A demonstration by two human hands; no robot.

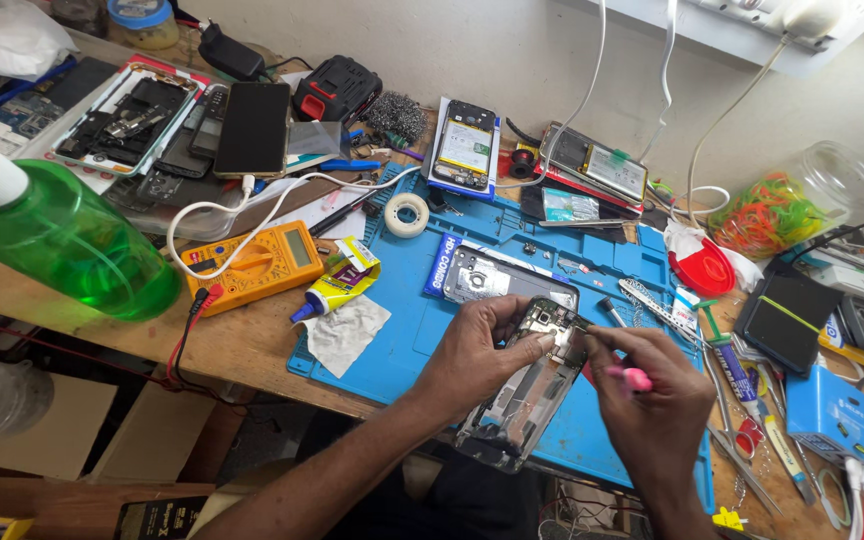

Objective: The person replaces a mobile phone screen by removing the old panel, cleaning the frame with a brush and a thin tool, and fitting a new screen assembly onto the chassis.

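Green translucent plastic spray bottle [62, 240] lies at the far left of the wooden table [242, 345], well to the left of the blue silicone repair mat [512, 235]. Nearer the mat's left edge rest an orange handheld multimeter [252, 262] and a small yellow glue tube with a blue tip [340, 280]; a crumpled white tissue [345, 332] overlaps the mat's left corner. On the mat's far-left part sits a white tape roll [407, 214], and beside it a blue-edged phone with its back removed [465, 150] lies across the mat's far edge.

Over the mat's near edge the left hand [472, 355] clasps an opened black smartphone with exposed internals [532, 385], fingers closed round its upper left side and thumb pressed on its top, so the phone tilts above the mat rather than lying flat. Just beyond it on the mat lies a grey phone back panel [502, 278]. The right hand [657, 400] meets the phone's upper right corner, its grip pinched shut on a pink-handled small tool [637, 379] whose tip touches the phone's top edge. Right of the mat, off its edge, a clear glass jar of coloured rubber bands [802, 200] lies tipped on its side, and a light blue box [832, 415] sits near the table's right end.
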